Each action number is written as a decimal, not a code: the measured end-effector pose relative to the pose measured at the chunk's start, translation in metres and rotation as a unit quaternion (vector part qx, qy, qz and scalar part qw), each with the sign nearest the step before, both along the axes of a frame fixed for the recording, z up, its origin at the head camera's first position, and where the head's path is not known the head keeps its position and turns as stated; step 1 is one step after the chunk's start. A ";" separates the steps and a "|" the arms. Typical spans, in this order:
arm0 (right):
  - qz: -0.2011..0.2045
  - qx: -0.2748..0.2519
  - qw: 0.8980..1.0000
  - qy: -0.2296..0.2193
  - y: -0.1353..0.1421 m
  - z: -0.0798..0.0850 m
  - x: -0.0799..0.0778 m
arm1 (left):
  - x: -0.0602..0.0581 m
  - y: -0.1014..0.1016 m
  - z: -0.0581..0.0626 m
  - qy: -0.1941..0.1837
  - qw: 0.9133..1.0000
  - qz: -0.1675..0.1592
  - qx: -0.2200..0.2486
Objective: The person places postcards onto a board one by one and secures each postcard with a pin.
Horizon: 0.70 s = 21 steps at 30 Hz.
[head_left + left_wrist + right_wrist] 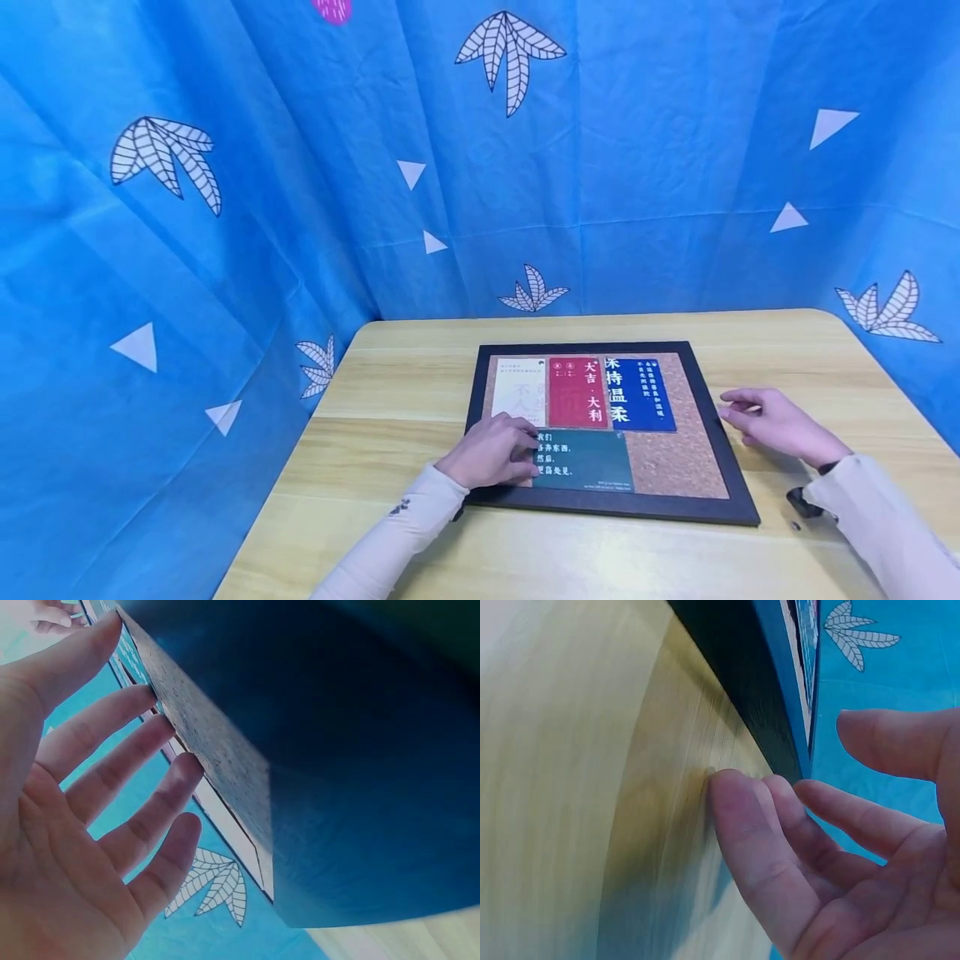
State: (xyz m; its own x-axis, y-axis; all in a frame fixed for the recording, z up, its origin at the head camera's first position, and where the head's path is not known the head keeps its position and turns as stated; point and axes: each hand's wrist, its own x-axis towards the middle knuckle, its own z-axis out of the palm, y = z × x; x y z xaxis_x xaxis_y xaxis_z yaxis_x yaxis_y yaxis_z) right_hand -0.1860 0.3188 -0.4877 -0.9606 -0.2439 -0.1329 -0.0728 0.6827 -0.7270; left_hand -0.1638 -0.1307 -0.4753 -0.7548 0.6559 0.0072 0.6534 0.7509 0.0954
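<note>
A black-framed cork board (678, 467) lies flat on the wooden table. My left hand (491, 450) is at its lower left, fingertips at the left end of a green card (585, 462) with white writing. In the left wrist view the fingers (139, 825) are spread and gently bent, with their tips at the board's surface. Above the green card, a white card (521, 392), a red card (577, 393) and a blue card (642, 396) lie side by side. My right hand (768, 421) is just right of the frame, fingers loosely bent and holding nothing.
A blue curtain (637, 167) with leaf and triangle prints hangs behind and to the left of the table (375, 467). Bare cork shows at the board's right side. A small dark speck (796, 526) lies near the right sleeve.
</note>
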 end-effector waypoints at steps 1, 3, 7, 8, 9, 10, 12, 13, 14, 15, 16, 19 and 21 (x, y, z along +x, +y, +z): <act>0.000 0.007 1.000 0.003 0.001 0.000 0.002 | 0.000 0.000 -0.001 -0.001 1.000 0.000 0.000; 0.004 0.021 1.000 0.013 0.004 0.000 0.006 | 0.000 0.001 -0.002 0.000 1.000 0.002 -0.001; 0.012 0.053 0.997 0.049 0.011 0.001 0.012 | 0.001 0.001 -0.003 0.003 1.000 0.003 0.000; 0.014 0.060 0.996 0.057 0.012 0.001 0.014 | 0.001 0.001 -0.004 0.004 1.000 0.002 -0.001; 0.015 0.068 0.995 0.065 0.014 0.001 0.016 | 0.001 0.001 -0.004 0.005 1.000 0.001 -0.002; 0.016 0.072 0.995 0.068 0.017 0.002 0.019 | 0.001 0.001 -0.004 0.006 1.000 0.000 -0.002; 0.018 0.082 0.994 0.071 0.021 0.002 0.023 | 0.001 0.001 -0.005 0.010 1.000 -0.003 -0.004; 0.018 0.088 0.993 0.073 0.023 0.002 0.026 | 0.001 0.001 -0.005 0.012 1.000 -0.004 -0.004; 0.018 0.094 0.993 0.072 0.025 0.002 0.028 | 0.001 0.001 -0.005 0.013 1.000 -0.003 -0.005; 0.018 0.101 0.992 0.070 0.027 0.002 0.031 | 0.001 0.001 -0.004 0.015 1.000 -0.003 -0.005; 0.019 0.107 0.992 0.070 0.029 0.002 0.033 | 0.001 0.001 -0.004 0.017 1.000 -0.002 -0.005; 0.018 0.121 0.990 0.067 0.032 0.000 0.040 | 0.001 0.000 -0.004 0.019 1.000 -0.002 -0.007; 0.016 0.130 0.989 0.062 0.033 -0.003 0.045 | 0.001 0.000 -0.003 0.019 1.000 -0.003 -0.008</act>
State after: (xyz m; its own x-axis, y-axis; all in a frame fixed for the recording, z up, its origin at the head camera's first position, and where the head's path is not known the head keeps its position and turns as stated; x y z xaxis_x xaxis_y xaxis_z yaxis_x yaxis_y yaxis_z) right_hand -0.1407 0.3515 -0.4902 -0.9659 -0.2473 -0.0764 -0.1751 0.8417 -0.5107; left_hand -0.1627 -0.1304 -0.4787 -0.7501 0.6609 0.0252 0.6610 0.7481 0.0583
